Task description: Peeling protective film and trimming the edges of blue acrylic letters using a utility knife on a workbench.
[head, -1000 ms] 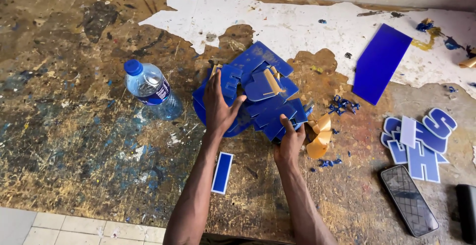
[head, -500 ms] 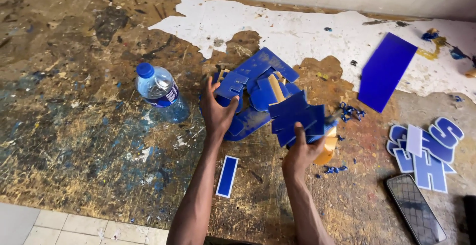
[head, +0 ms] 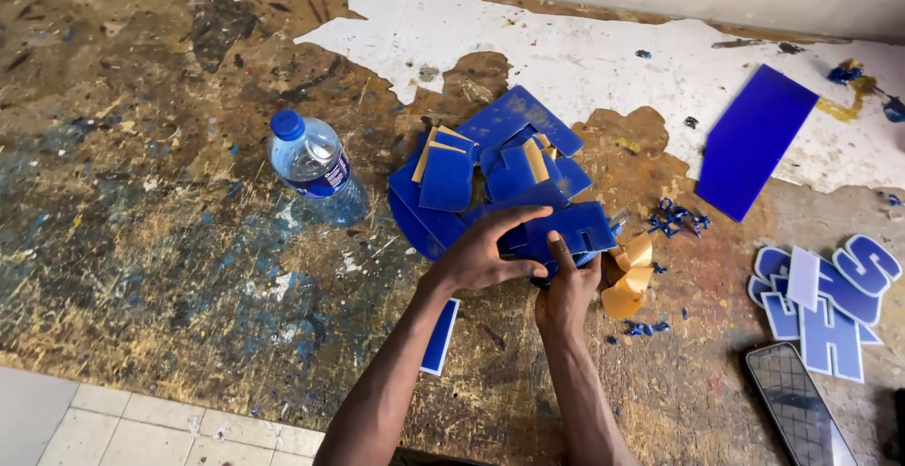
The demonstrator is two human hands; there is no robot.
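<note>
A heap of blue plastic offcuts (head: 490, 169), some with tan backing paper, lies in the middle of a worn, paint-stained worktable (head: 141, 240). My left hand (head: 485, 254) rests flat on the near edge of the heap, fingers stretched to the right. Just to its right, my right hand (head: 566, 292) grips a blue cut piece (head: 577, 228) with a notch in its lower edge, held up at the front of the heap. Curled tan peelings (head: 630, 277) lie right beside that hand.
A clear water bottle (head: 316, 169) with a blue cap lies left of the heap. A narrow blue strip (head: 440, 337) lies under my left forearm. A blue sheet (head: 754, 141), cut blue letters (head: 830, 296) and a phone (head: 799, 402) are at the right.
Both hands have pulled in to the near edge of the heap. My left hand came down off the pile, and my right hand now holds a notched blue piece.
</note>
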